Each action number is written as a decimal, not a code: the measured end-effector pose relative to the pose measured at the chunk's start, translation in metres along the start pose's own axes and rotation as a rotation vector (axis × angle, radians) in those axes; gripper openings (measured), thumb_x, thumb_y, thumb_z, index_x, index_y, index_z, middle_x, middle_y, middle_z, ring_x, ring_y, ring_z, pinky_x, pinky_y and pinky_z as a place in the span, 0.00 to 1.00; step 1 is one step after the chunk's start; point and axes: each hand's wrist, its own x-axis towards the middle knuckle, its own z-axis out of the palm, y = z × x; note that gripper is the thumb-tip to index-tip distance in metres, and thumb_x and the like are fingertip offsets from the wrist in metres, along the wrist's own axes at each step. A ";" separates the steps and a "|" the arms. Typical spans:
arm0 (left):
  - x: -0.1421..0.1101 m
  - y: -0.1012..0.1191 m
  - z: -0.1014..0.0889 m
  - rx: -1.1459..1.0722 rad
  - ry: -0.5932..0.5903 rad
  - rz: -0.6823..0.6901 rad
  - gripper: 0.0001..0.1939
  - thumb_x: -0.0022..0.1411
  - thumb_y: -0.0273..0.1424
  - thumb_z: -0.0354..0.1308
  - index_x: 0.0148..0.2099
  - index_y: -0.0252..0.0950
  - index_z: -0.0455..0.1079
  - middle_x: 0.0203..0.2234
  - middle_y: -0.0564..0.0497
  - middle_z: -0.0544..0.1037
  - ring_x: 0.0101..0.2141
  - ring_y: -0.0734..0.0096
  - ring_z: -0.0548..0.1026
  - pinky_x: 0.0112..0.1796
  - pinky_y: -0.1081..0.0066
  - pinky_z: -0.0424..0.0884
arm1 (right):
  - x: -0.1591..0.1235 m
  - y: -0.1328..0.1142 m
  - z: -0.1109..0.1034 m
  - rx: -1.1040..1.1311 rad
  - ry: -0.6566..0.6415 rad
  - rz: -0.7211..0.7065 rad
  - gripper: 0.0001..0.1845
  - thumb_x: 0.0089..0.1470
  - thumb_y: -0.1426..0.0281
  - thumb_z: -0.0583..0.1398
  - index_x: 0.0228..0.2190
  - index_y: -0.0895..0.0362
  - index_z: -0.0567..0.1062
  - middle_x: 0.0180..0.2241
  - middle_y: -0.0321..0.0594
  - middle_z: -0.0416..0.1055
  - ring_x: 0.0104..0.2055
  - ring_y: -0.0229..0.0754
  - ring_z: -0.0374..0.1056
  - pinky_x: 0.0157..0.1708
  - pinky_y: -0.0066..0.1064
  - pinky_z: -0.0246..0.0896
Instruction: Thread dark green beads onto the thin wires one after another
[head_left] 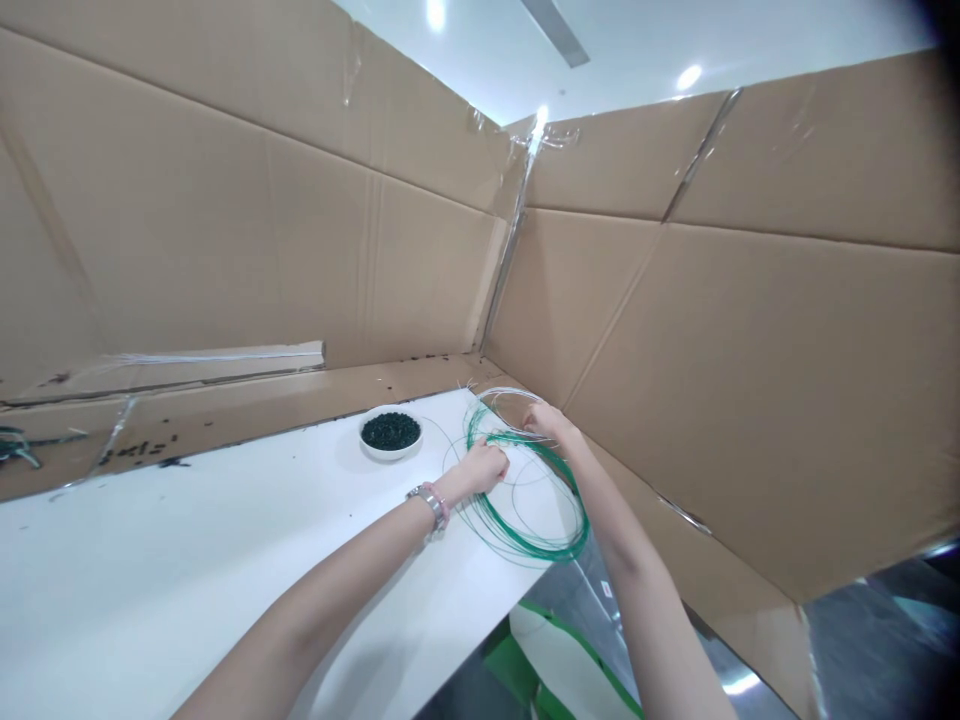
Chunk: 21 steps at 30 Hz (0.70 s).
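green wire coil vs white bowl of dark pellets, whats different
The green wire coil is loose open loops; the white bowl is a solid dish. The left hand and right hand touch the coil, not the bowl. Only the bowl holds dark pellets. Both are round.

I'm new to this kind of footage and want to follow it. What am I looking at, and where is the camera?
There is no machine here: these are a person's own two bare hands, seen from one camera worn on the head, looking forward and down. The left hand and right hand are both on a loose coil of green wire, though how firmly they grip is hard to tell. A bracelet circles the left wrist. On the white table stands a white bowl holding small dark pellets. Cardboard sheets stand behind the table.
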 end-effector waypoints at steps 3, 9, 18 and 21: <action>-0.001 0.003 0.002 0.025 -0.001 0.016 0.15 0.65 0.35 0.54 0.50 0.32 0.66 0.45 0.45 0.72 0.43 0.65 0.73 0.44 0.59 0.72 | -0.001 -0.005 -0.001 -0.022 -0.052 0.017 0.16 0.60 0.63 0.56 0.47 0.58 0.69 0.49 0.44 0.67 0.46 0.42 0.67 0.45 0.40 0.67; 0.003 0.009 0.009 0.066 0.009 0.043 0.16 0.65 0.35 0.54 0.51 0.31 0.66 0.45 0.44 0.72 0.43 0.65 0.73 0.44 0.59 0.72 | 0.009 -0.022 0.001 -0.050 -0.114 0.047 0.16 0.60 0.63 0.57 0.47 0.58 0.69 0.48 0.44 0.67 0.46 0.42 0.68 0.44 0.40 0.67; 0.006 0.009 0.014 0.026 0.037 0.022 0.17 0.65 0.35 0.54 0.52 0.31 0.66 0.46 0.44 0.71 0.44 0.64 0.73 0.44 0.58 0.72 | 0.014 -0.030 0.002 0.041 -0.106 0.079 0.15 0.60 0.64 0.56 0.46 0.57 0.70 0.48 0.44 0.67 0.46 0.41 0.67 0.45 0.38 0.66; 0.005 0.011 0.012 -0.034 0.022 0.005 0.17 0.64 0.35 0.54 0.52 0.31 0.66 0.46 0.43 0.71 0.44 0.63 0.72 0.44 0.58 0.72 | 0.013 -0.030 -0.002 0.133 -0.074 0.075 0.15 0.60 0.64 0.56 0.46 0.57 0.70 0.48 0.44 0.67 0.46 0.42 0.67 0.45 0.39 0.66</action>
